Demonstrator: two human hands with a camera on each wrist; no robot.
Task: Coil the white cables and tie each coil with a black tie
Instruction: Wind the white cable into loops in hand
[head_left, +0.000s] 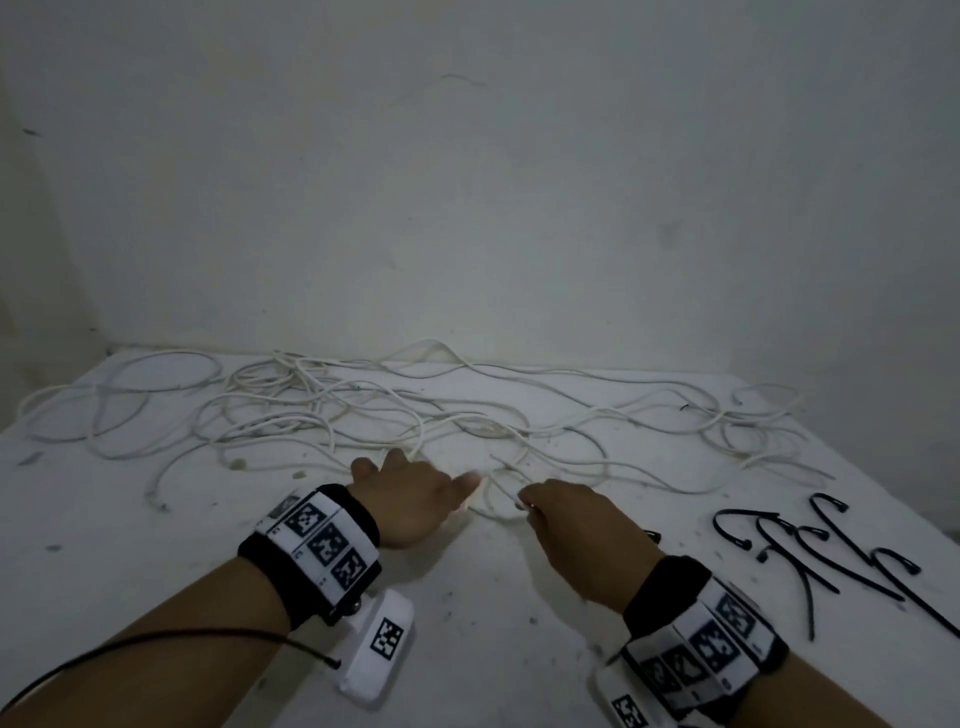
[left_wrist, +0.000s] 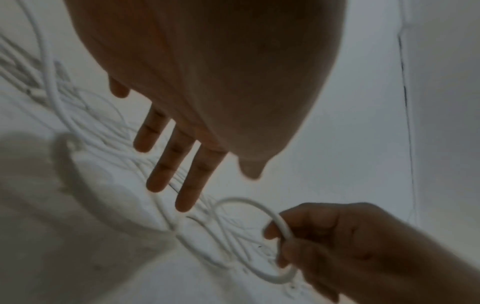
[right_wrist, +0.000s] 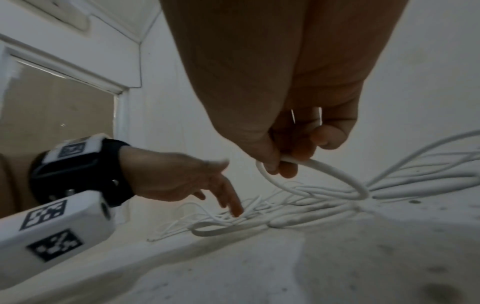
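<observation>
Right hand (head_left: 582, 535) pinches a white cable (left_wrist: 279, 223) loop; left hand (head_left: 410, 499) fingers straight (wristband markers unreadable).

**What cannot be seen clearly**

In the head view the fingers of the right hand (head_left: 576, 525) are hidden under its own back, so the grip on the white cable (head_left: 493, 499) does not show there. The tangle of white cables (head_left: 363, 410) is too thin and crossed to count them. One of the black ties (head_left: 810, 551) is cut by the right edge. The left wrist view is blurred, and the left hand (left_wrist: 207, 82) is cut by the top edge.
</observation>
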